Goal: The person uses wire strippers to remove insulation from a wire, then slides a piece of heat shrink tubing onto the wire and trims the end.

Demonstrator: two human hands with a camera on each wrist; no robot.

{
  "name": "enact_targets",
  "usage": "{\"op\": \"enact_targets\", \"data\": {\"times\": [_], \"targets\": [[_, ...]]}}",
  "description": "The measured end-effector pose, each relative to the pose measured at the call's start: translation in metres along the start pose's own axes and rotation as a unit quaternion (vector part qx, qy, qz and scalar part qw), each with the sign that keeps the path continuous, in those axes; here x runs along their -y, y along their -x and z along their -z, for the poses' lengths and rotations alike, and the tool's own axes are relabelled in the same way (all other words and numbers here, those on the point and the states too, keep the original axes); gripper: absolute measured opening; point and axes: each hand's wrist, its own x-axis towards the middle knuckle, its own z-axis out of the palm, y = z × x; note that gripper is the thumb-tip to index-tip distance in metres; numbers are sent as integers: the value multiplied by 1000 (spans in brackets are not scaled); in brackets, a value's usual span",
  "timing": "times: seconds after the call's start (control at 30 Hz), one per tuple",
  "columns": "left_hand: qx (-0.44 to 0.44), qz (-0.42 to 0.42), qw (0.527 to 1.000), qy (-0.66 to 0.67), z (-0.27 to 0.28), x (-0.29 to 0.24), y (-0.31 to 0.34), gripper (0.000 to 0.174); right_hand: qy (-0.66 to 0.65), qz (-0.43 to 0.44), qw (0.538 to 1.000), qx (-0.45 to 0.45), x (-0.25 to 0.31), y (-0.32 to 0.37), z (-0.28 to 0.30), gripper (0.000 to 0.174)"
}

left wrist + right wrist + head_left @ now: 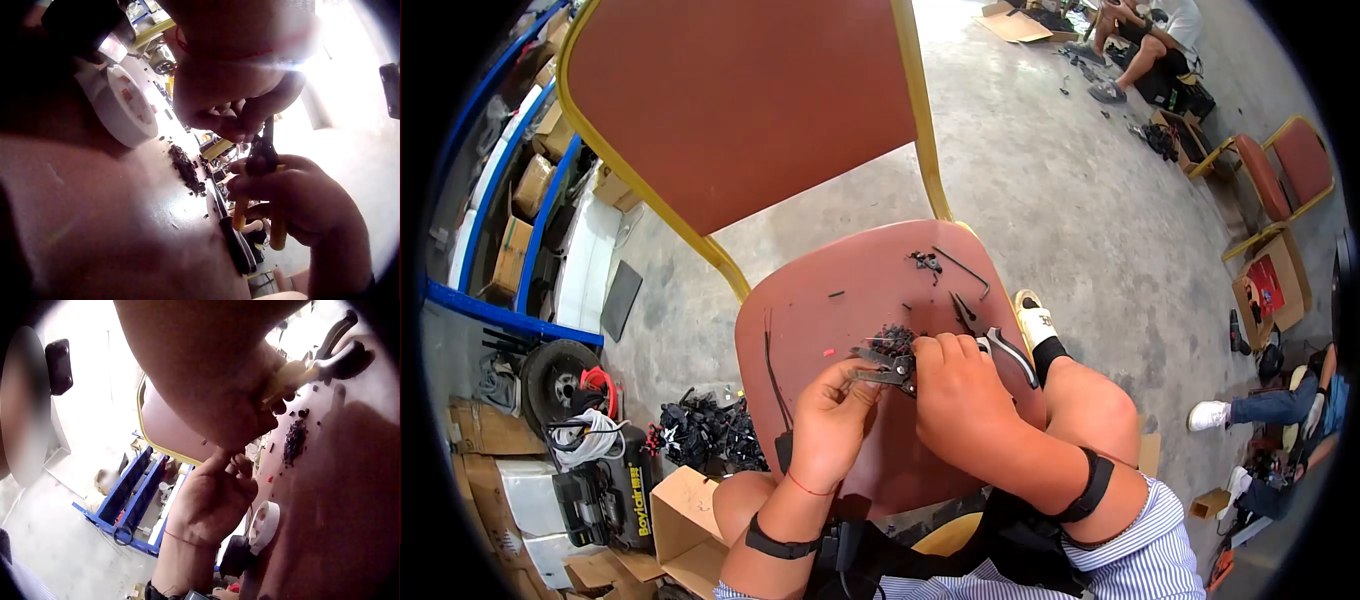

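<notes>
The left hand (835,420) pinches a small dark piece, mostly hidden by its fingertips, at the jaws of cutting pliers (892,372). Those pliers have yellow handles (278,228), which the right hand (965,400) grips with curled fingers; in the left wrist view the right hand (319,197) is below the left hand (231,94). A pile of small black pieces (892,340) lies on the red chair seat (850,275) just beyond the hands. Beside the right hand lie pliers with black and grey handles (1012,358).
On the seat are a hex key (965,272), a cluster of black parts (924,262), a red bit (830,352), thin dark cables (772,375) and a white roll (265,525). The chair's backrest (750,100) rises beyond. A cardboard box (685,510) stands at lower left.
</notes>
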Motion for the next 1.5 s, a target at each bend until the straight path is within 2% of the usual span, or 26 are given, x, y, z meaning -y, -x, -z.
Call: {"op": "enact_targets", "data": {"times": [0.1, 0.4, 0.6, 0.7, 1.0, 1.37, 1.5], "targets": [[8, -29, 1000, 0, 1, 7, -2, 13, 18, 6, 1000, -13, 0, 0, -1, 51], [2, -26, 1000, -13, -2, 1, 0, 13, 19, 4, 999, -30, 2, 0, -3, 47], [-16, -65, 998, -9, -5, 8, 0, 13, 35, 6, 999, -30, 5, 1, -2, 46], [3, -2, 1000, 13, 0, 2, 2, 13, 36, 10, 999, -29, 4, 0, -2, 45], [-5, 15, 999, 44, -2, -2, 4, 14, 44, 14, 998, -45, 5, 0, -4, 42], [-8, -28, 1000, 0, 1, -5, 8, 14, 35, 41, 993, -103, 4, -3, 1, 18], [-10, -47, 999, 6, 0, -3, 9, 13, 46, 40, 993, -104, 5, -3, 1, 16]]}}
